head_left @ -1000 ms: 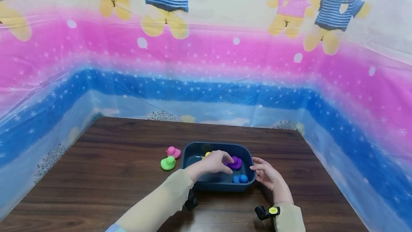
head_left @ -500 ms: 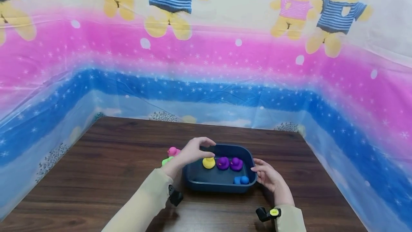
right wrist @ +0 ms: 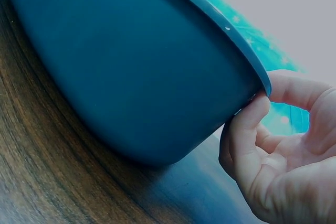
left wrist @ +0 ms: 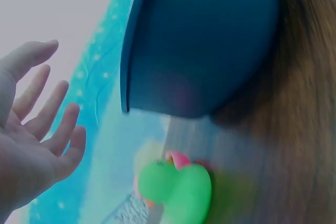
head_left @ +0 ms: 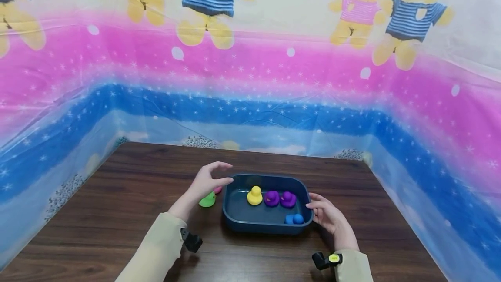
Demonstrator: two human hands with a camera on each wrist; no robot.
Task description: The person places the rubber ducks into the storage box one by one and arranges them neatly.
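Observation:
A dark blue plastic basin (head_left: 258,228) stands on the table. Inside it sit a yellow rubber duck (head_left: 255,196), two purple rubber ducks (head_left: 272,199) side by side, and a small blue toy (head_left: 294,219) in the near right corner. My right hand (head_left: 330,217) pinches the rim at the basin's right end, thumb over the edge and fingers against the outside wall. My left hand (head_left: 204,182) holds nothing, its fingers loosely bent, above a green rubber duck (left wrist: 181,190) just left of the basin. Behind the green one, a pink rubber duck (head_left: 217,190) is mostly hidden.
The wooden table (head_left: 129,212) extends around the basin on all sides. A printed cloth (head_left: 242,68) with bears hangs behind the table and along both sides. Each wrist carries a small black camera (head_left: 192,240).
My left hand has moved left out of the basin and now hovers over the green and pink ducks, uncovering the yellow and purple ones. The right hand stays on the rim.

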